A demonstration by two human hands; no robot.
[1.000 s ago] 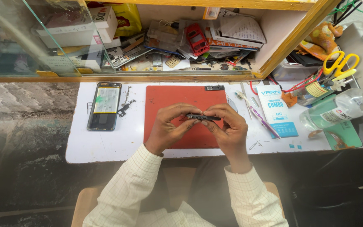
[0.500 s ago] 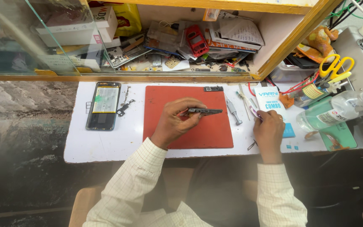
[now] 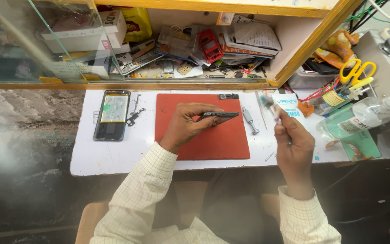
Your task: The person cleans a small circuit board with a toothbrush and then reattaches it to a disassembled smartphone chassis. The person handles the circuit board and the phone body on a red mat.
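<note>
Black opened phone point(image 3: 111, 115) lies far left on the white table point(image 3: 113, 158); my left hand point(image 3: 187, 125) pinches a dark phone frame point(image 3: 218, 117) edge-on over the red mat point(image 3: 213, 140), my right hand point(image 3: 293, 138) grips a thin tool point(image 3: 269, 105).

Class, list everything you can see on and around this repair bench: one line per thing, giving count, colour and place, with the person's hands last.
mat: one, red, middle of the white bench.
opened phone: one, black with a pale battery, left of the mat.
small metal parts: a few, dark, between the opened phone and the mat.
screwdriver: one, silver, right of the mat.
scissors: one, yellow handles, far right.
clear bottle: one, lying at the right edge.
shelf clutter: many papers and parts, mixed colours, above the bench.
phone frame: one, dark, in the left hand.
left hand: over the mat.
right hand: raised, holding a thin tool.
</note>
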